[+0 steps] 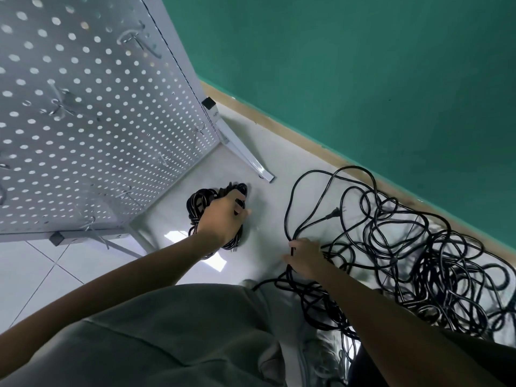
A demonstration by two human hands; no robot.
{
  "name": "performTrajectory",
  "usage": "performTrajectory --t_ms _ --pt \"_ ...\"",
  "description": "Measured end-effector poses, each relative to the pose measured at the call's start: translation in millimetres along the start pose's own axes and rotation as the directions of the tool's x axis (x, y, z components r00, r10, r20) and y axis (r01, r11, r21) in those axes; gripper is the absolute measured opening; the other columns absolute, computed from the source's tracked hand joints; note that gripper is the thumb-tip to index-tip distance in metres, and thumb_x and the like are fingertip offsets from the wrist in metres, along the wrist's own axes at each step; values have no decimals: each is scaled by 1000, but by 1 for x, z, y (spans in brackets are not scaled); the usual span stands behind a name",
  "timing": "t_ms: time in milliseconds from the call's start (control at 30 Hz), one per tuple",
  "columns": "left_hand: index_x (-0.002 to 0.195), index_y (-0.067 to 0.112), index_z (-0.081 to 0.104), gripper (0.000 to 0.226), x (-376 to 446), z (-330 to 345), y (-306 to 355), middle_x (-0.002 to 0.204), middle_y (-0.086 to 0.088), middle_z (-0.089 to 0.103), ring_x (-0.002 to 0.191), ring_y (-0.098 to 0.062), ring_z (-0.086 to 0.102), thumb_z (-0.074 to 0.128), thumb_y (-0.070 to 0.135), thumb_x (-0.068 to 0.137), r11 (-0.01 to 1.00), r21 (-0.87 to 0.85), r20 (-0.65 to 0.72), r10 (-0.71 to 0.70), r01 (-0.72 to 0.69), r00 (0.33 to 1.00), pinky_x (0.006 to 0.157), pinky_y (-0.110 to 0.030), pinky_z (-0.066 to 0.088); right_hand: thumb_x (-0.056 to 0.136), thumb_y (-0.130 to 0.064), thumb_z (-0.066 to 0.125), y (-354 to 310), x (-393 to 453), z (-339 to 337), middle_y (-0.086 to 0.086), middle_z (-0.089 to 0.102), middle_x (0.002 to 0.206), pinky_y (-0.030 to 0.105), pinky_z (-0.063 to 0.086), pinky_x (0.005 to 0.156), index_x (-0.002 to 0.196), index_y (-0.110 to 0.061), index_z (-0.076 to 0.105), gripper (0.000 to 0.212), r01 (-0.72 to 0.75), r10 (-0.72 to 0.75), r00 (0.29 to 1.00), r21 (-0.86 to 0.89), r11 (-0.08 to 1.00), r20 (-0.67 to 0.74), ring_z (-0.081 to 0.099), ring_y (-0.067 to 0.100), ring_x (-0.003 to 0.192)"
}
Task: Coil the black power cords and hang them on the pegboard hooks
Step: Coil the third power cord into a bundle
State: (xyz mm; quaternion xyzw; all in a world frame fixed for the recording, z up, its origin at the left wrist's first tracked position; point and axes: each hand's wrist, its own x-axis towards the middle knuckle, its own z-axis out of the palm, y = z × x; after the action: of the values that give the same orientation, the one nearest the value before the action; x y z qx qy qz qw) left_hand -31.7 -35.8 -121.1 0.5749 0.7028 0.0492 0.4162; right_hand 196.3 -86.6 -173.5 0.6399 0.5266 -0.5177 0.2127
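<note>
Black power cords (pixel 405 255) were found in two groups on the white tiled floor (pixel 50 263): a coiled bundle (pixel 201 202) near the foot of the pegboard stand, and a large loose tangle spread along the wall to the right. The fingers of the left hand (pixel 223 216) were curled over the coiled bundle, gripping it from above, with the thumb tip showing at the right side of the hand. The fingers of the right hand (pixel 305 256) were closed around several strands at the near-left edge of the tangle, pinching them together; how many strands were held could not be told. From that grip, one long loop was seen arching away from the hand and back, and a plug (pixel 333 215) was lying inside that loop, apart from the hand. Both forearms were extended down from the bottom of the view, over grey-green trousers (pixel 167 331). The white pegboard (pixel 83 121) was standing at the upper left, tilted in the wide view, with several bare metal hooks (pixel 139 41) fixed in its holes. Its angled metal leg (pixel 245 155) was resting on the floor between the bundle and the green wall (pixel 363 65), which was bordered by a tan skirting strip (pixel 307 141).
</note>
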Motion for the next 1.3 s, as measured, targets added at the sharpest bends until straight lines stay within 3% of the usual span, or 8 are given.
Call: performTrajectory --t_ms 133,233,300,433,767,1067,1200,1300 --pt "125 23 59 27 -3 9 6 100 6 71 94 -18 66 64 33 100 999 -32 39 8 -7 999 81 -31 50 87 -22 63 6 -1 0 12 63 90 42 53 78 87 -18 71 9 39 36 978 354 935 -203 59 33 95" --pt "123 22 61 25 -9 8 12 94 11 67 94 -17 65 65 31 100 997 -74 66 14 -9 998 82 -30 50 93 -8 61 6 -14 -11 23 72 99 43 57 69 99 -1 76 18 76 83 949 476 876 -305 66 41 90" --pt "120 21 63 23 -12 0 18 96 10 68 93 -16 66 66 31 100 996 -79 88 43 -36 995 80 -29 48 94 -13 63 6 -24 -19 4 73 99 20 49 61 103 -14 77 17 115 88 932 516 849 -352 67 23 90" --pt "112 22 66 19 -23 -34 44 102 3 74 87 -12 69 66 36 99 989 -84 150 133 -122 980 87 -33 54 95 -8 65 4 -58 -48 -2 71 101 5 45 68 108 -12 77 18 273 30 872 535 799 -489 66 12 92" --pt "110 18 69 14 -91 -155 150 103 3 72 75 -8 73 70 25 98 926 -150 97 363 -347 927 79 -32 59 89 8 69 -33 -219 -125 -4 74 80 35 54 84 83 -28 76 37 640 -156 682 480 601 -714 66 21 76" --pt "142 23 59 45 -215 -218 265 138 5 59 127 -3 49 66 34 99 710 53 28 702 -702 712 103 -6 32 90 10 65 -53 -411 -161 2 75 81 17 52 75 85 -17 73 29 859 -320 416 251 447 -851 68 13 76" --pt "113 16 73 25 -270 -222 304 102 6 69 100 -8 60 61 36 103 597 184 15 792 -781 610 92 -28 45 90 13 63 -63 -487 -174 5 73 80 16 51 74 88 -13 70 27 925 -346 294 174 338 -891 63 10 70" --pt "91 13 69 25 -310 -229 324 74 9 66 65 0 55 55 27 107 598 115 -45 801 -793 598 67 -23 41 92 12 62 -63 -535 -181 3 73 81 16 52 74 96 -10 67 24 949 -365 256 160 272 -895 65 8 71"
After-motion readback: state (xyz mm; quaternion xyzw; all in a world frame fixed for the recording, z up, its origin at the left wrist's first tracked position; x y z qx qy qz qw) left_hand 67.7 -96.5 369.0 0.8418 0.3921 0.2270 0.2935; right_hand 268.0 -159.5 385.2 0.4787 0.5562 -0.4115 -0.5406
